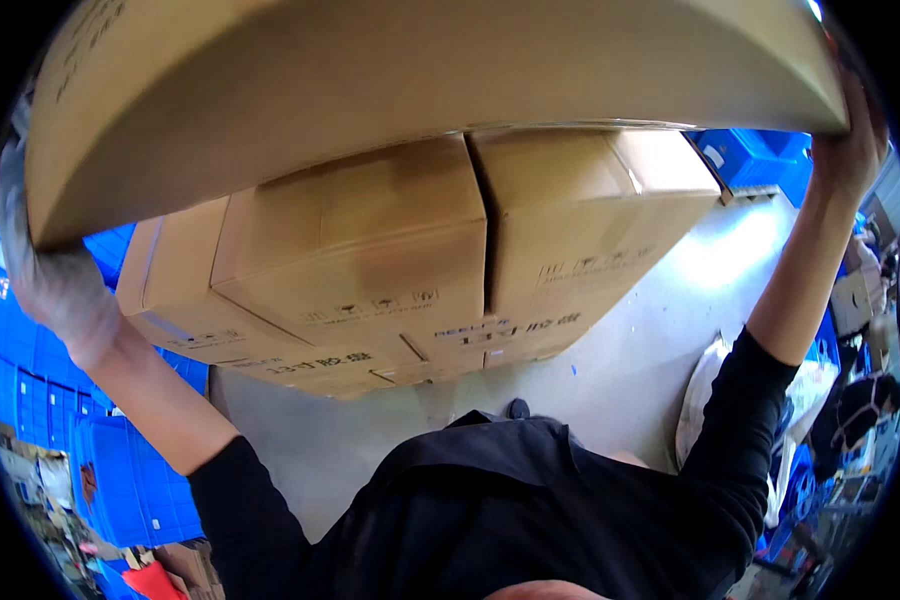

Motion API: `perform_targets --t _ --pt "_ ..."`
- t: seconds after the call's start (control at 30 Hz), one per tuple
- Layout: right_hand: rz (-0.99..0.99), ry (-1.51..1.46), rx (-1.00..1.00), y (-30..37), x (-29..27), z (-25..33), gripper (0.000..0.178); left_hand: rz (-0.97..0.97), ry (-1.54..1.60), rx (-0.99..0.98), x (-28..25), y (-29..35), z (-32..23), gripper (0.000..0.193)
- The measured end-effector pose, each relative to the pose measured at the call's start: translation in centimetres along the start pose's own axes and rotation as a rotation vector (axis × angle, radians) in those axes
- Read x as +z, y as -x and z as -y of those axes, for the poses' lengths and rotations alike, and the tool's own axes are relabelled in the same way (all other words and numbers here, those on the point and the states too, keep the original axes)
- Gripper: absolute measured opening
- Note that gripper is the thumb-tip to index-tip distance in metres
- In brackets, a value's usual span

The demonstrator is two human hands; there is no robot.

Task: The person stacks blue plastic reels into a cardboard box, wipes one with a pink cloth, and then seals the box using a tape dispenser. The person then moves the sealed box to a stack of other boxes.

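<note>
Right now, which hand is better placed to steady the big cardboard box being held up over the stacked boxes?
Probably the left hand: it wraps the large cardboard box at its lower corner, partly beneath it. The right hand only presses the far side edge, above the stacked boxes.

The person wore a black long-sleeved top, both sleeves pushed up so the forearms were bare. The left hand (pixel 55 285) was covered by a pale, whitish work glove, while the right hand (pixel 850 140) was ungloved.
</note>
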State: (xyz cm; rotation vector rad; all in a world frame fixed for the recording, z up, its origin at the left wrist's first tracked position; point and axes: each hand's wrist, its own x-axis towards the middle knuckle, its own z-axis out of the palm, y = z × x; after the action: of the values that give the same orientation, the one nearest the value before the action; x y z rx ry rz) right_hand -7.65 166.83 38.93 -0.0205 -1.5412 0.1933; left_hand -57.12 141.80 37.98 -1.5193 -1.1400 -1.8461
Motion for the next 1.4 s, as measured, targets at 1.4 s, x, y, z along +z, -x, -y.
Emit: perform_targets --t 1.4 --pt "-0.367 0.534 0.803 20.1 -7.1 -14.8 0.076 0.002 -0.679 -0.392 15.1 20.0 5.0 0.08"
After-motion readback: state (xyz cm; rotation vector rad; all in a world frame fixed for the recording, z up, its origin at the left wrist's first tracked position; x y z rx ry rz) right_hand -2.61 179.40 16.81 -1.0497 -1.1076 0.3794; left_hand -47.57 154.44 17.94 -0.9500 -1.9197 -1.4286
